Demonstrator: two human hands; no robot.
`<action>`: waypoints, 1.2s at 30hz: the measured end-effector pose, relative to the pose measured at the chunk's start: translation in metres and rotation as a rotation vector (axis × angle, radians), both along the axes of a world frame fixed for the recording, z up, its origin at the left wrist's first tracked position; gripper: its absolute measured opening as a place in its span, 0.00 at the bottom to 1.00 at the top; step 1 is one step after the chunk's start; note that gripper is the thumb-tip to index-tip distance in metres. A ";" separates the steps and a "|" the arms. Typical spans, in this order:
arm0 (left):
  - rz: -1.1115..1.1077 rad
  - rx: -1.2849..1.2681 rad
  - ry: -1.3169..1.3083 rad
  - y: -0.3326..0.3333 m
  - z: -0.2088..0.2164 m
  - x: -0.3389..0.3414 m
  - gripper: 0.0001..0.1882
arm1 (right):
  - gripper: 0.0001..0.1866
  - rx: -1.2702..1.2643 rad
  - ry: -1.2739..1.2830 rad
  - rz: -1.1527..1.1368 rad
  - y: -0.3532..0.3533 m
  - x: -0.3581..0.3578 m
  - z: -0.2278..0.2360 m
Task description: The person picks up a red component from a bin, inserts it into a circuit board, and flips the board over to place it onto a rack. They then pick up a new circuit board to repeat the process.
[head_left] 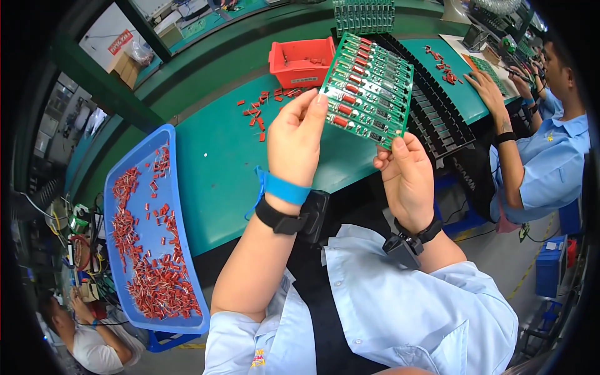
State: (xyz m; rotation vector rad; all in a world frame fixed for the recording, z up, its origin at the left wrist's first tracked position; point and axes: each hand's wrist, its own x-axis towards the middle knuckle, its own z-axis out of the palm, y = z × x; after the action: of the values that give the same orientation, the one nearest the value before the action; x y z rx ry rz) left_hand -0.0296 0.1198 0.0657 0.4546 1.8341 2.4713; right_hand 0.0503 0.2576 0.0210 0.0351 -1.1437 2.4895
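Observation:
A green circuit board panel [382, 81] is held up tilted over the bench by both my hands. Along its left side runs a row of red cylindrical components [350, 88]. My left hand [297, 131] grips the panel's lower left edge, thumb on the face, other fingers partly hidden. At the lower right corner my right hand [406, 172] pinches the edge between thumb and fingers. Loose red components [255, 114] with wire leads lie on the green bench mat [215, 169] left of the panel. Behind them stands a red bin [297, 76] holding a few more.
A blue tray [170, 206] with many red components stands at the left. Right of the panel runs a black slotted rail [437, 106]. More boards [364, 17] stand at the back. A co-worker's hand [487, 90] is at another board on the right; another person sits lower left.

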 end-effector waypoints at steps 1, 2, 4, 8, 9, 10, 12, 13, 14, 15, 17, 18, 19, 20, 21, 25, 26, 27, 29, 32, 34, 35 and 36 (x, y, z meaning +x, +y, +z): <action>-0.062 0.019 -0.019 0.004 0.002 -0.002 0.16 | 0.07 -0.006 -0.002 0.011 0.002 0.002 -0.001; -0.126 0.038 -0.039 0.010 0.004 -0.006 0.16 | 0.07 -0.019 0.004 0.005 0.005 0.001 -0.001; -0.123 -0.028 -0.035 0.018 0.009 -0.012 0.15 | 0.07 -0.013 -0.035 0.005 0.012 0.001 -0.002; -0.133 -0.148 -0.024 0.037 0.017 -0.030 0.15 | 0.06 0.068 -0.079 0.014 0.028 0.009 -0.015; -0.156 -0.145 -0.005 0.044 0.019 -0.039 0.15 | 0.06 0.116 -0.089 0.023 0.032 0.011 -0.020; -0.180 -0.141 0.013 0.051 0.021 -0.045 0.15 | 0.06 0.100 -0.092 0.015 0.034 0.016 -0.025; -0.163 -0.181 0.085 0.069 0.027 -0.054 0.15 | 0.06 0.253 -0.110 0.016 0.037 0.033 -0.035; -0.138 -0.204 0.160 0.080 0.032 -0.058 0.15 | 0.06 0.333 -0.121 0.013 0.039 0.041 -0.039; -0.108 -0.223 0.240 0.089 0.035 -0.061 0.15 | 0.06 0.327 -0.123 0.003 0.041 0.048 -0.041; -0.120 -0.226 0.240 0.099 0.035 -0.064 0.15 | 0.06 0.336 -0.131 0.019 0.042 0.054 -0.044; -0.114 -0.325 0.289 0.119 0.034 -0.069 0.14 | 0.06 0.358 -0.145 0.049 0.046 0.064 -0.049; -0.111 -0.374 0.314 0.127 0.034 -0.072 0.14 | 0.06 0.356 -0.148 0.037 0.048 0.068 -0.052; -0.122 -0.373 0.315 0.134 0.033 -0.076 0.14 | 0.06 0.367 -0.168 0.035 0.050 0.072 -0.055; -0.094 -0.399 0.388 0.140 0.029 -0.080 0.13 | 0.06 0.378 -0.188 0.035 0.052 0.075 -0.059; -0.064 -0.424 0.460 0.145 0.027 -0.082 0.13 | 0.06 0.390 -0.208 0.036 0.055 0.076 -0.061; -0.092 -0.481 0.525 0.151 0.027 -0.093 0.13 | 0.06 0.409 -0.222 -0.024 0.063 0.079 -0.069; -0.113 -0.496 0.522 0.151 0.027 -0.095 0.13 | 0.06 0.405 -0.225 -0.024 0.063 0.079 -0.070; -0.116 -0.499 0.520 0.152 0.030 -0.094 0.13 | 0.06 0.398 -0.237 -0.028 0.065 0.078 -0.072; -0.149 -0.561 0.534 0.151 0.037 -0.089 0.12 | 0.06 0.386 -0.261 -0.032 0.066 0.076 -0.074; -0.196 -0.618 0.550 0.148 0.042 -0.087 0.12 | 0.06 0.415 -0.266 -0.041 0.065 0.073 -0.075; -0.259 -0.663 0.575 0.147 0.044 -0.085 0.13 | 0.06 0.432 -0.270 -0.046 0.064 0.070 -0.076; -0.261 -0.662 0.572 0.147 0.044 -0.084 0.13 | 0.06 0.432 -0.277 -0.035 0.064 0.069 -0.076; -0.265 -0.705 0.581 0.147 0.045 -0.082 0.14 | 0.05 0.431 -0.285 -0.025 0.063 0.068 -0.076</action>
State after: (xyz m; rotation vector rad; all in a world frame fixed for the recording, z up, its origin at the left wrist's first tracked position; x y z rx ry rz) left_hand -0.1115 0.2669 0.1102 1.3256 2.4488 1.4553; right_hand 0.1186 0.3210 -0.0551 -0.2192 -1.7690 2.2282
